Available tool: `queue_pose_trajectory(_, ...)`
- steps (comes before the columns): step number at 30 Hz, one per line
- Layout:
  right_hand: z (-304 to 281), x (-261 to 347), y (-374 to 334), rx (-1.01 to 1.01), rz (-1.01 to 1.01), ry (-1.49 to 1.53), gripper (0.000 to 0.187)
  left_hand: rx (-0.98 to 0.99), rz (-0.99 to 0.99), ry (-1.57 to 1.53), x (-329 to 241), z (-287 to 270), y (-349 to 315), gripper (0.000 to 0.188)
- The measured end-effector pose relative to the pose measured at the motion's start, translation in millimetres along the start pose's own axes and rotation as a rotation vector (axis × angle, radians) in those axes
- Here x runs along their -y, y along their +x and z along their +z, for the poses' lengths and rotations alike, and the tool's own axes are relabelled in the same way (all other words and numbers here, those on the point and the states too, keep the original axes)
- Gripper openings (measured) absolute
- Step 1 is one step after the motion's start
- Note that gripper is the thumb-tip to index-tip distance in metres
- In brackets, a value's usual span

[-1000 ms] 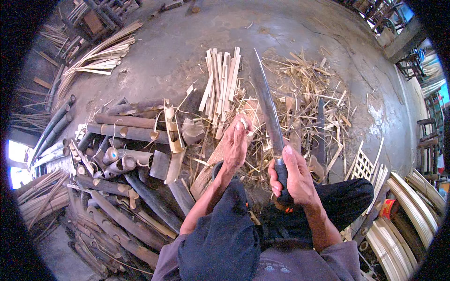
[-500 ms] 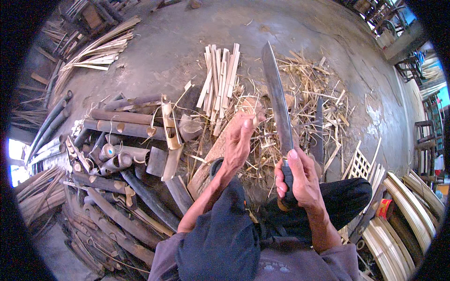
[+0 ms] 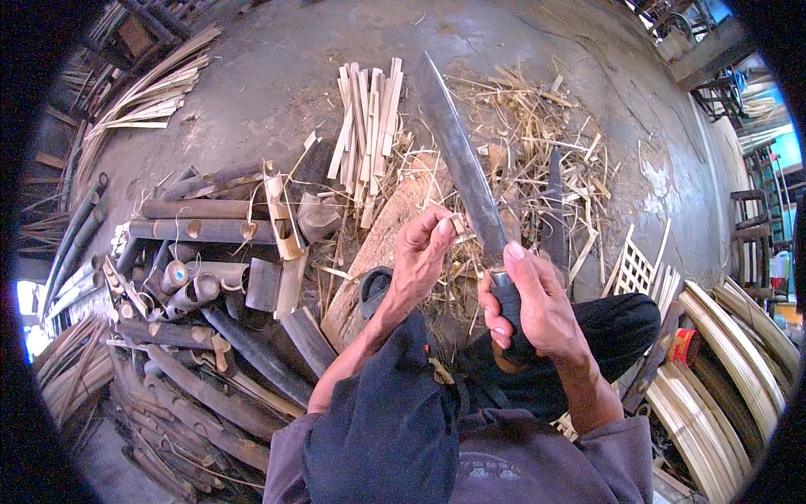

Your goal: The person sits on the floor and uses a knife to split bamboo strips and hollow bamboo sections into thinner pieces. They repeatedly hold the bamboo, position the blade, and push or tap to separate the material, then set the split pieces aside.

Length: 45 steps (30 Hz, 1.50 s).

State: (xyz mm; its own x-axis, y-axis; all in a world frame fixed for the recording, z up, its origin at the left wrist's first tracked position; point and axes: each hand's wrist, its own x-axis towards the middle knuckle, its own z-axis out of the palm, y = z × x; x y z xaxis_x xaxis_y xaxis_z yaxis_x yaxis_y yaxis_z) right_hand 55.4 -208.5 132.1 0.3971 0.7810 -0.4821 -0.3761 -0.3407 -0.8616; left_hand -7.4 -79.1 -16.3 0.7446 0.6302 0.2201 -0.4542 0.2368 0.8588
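Observation:
My right hand is wrapped round the dark handle of a machete. Its long blade points away from me and leans left, with the lower part close beside the fingers of my left hand. That hand is closed in a pinch on a small pale bamboo piece; most of the piece is hidden by the fingers. I cannot tell whether the blade touches it. Under and beyond my left hand lies a worn wooden board. A bundle of split bamboo strips rests past its far end.
Bamboo shavings spread over the floor at centre right, with a dark pointed blade among them. Cut bamboo tubes are piled at left. Curved pale bamboo slats and a woven lattice stand at right.
The machete has tilted further left, its blade now nearer my left hand. The pinched bamboo piece shows more clearly. The whole view has shifted a little.

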Motion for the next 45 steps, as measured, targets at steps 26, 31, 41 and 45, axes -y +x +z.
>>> queue_pose_trajectory(26, -3, 6, -7, 0.03, 0.095, -0.067, 0.039, 0.004, -0.096, -0.043, -2, 0, -4, 0.024)
queue_pose_trajectory(31, -1, 8, -10, 0.042, 0.073, -0.125, 0.039, -0.008, -0.125, -0.003, -6, 1, -7, 0.026)
queue_pose_trajectory(41, 6, 6, -14, -0.003, 0.02, -0.165, 0.045, 0.036, -0.012, 0.038, -9, 0, -4, 0.027)
queue_pose_trajectory(45, 8, -6, -3, -0.024, -0.073, -0.197, 0.046, 0.022, 0.004, -0.017, 0, -3, -1, 0.028)
